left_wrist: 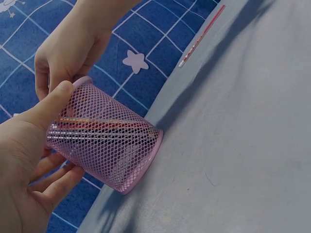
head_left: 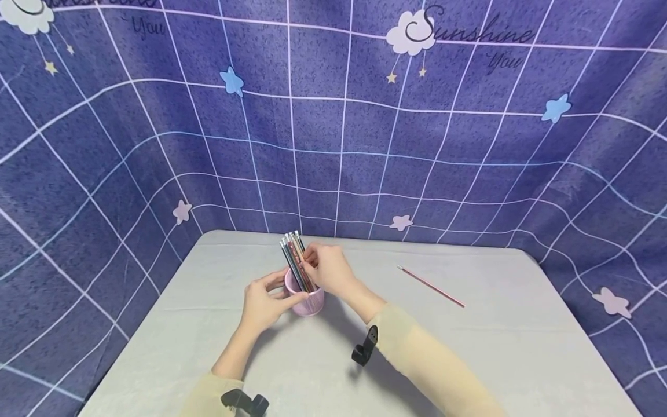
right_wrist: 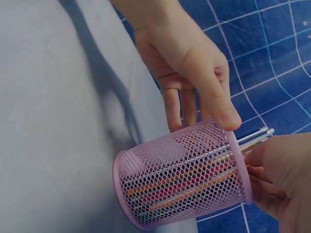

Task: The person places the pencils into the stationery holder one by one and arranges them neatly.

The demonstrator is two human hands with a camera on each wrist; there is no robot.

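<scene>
A pink mesh pencil cup (head_left: 308,306) stands on the table with several pencils (head_left: 292,255) leaning in it, their white-tipped ends above the rim. My left hand (head_left: 260,304) holds the cup from the left, its thumb at the rim and its fingers around the far side. At the cup's mouth, my right hand (head_left: 333,271) pinches a pencil among the bunch; its fingertips are partly hidden. Through the mesh in the right wrist view, the pencils' orange, red and dark lengths (right_wrist: 180,187) show inside the cup (right_wrist: 141,167).
One red pencil (head_left: 431,286) lies on the grey-white table covering (head_left: 469,359), right of the cup. A blue-purple curtain (head_left: 323,127) with a grid and stars hangs behind the table and along both sides. Each sleeve carries a black wrist mount (head_left: 365,346).
</scene>
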